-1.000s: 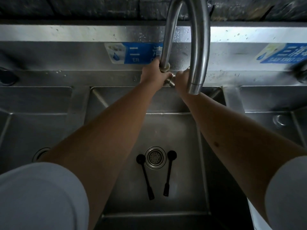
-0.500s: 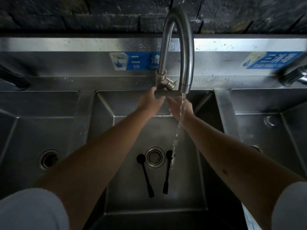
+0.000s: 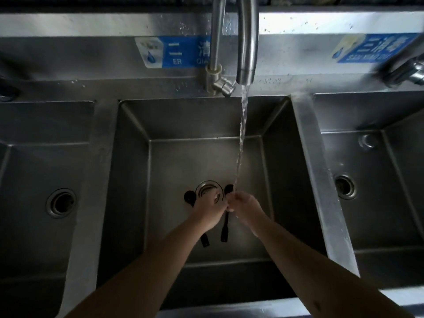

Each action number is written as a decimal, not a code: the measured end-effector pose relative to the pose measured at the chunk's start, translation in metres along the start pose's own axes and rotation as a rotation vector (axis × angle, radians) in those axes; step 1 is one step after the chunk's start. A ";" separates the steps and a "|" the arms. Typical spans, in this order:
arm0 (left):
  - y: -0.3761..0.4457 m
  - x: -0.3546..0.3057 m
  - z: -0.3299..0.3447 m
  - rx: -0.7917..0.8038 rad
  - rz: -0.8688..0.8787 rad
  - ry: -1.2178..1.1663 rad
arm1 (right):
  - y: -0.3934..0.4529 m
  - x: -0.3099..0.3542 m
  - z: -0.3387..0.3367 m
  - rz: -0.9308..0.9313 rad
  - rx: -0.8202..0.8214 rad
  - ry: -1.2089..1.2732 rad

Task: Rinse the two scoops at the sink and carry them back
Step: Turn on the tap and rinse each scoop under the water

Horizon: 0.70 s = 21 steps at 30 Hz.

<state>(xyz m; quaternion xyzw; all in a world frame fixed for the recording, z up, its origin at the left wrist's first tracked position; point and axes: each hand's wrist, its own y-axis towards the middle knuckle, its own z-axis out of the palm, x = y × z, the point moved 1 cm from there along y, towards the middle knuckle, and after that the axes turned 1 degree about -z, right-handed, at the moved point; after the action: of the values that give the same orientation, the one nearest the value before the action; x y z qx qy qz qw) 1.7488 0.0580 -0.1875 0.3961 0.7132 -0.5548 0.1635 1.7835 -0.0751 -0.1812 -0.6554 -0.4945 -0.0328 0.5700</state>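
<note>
Two black scoops lie on the floor of the middle sink basin (image 3: 206, 154), on either side of the drain (image 3: 207, 188). The bowl of the left scoop (image 3: 190, 198) shows, and its handle end sticks out below my wrist. My left hand (image 3: 210, 211) covers its stem, fingers curled over the drain. My right hand (image 3: 246, 204) is curled at the stem of the right scoop (image 3: 224, 232), just under its bowl. Whether either hand grips a scoop is hidden. Water runs from the faucet (image 3: 246, 53) onto the right scoop's bowl and my right fingers.
Steel basins flank the middle one: a left basin (image 3: 41, 157) and a right basin (image 3: 367, 180), each with a drain. A second tap (image 3: 406, 73) juts in at the upper right. Blue labels sit on the backsplash behind the faucet.
Both hands left the faucet valve and dropped to the basin floor at the scoops. Water started running half a second ago and still flows. The scoops lie where they were.
</note>
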 end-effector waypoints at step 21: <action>0.062 0.109 0.098 0.113 -0.139 -0.096 | 0.085 -0.122 0.071 0.233 -0.132 -0.162</action>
<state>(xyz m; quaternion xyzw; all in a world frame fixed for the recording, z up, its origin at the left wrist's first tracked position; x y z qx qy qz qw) 1.7058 0.0140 -0.3347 0.3274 0.6979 -0.6223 0.1360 1.7426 -0.0823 -0.3409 -0.7450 -0.4561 0.0541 0.4838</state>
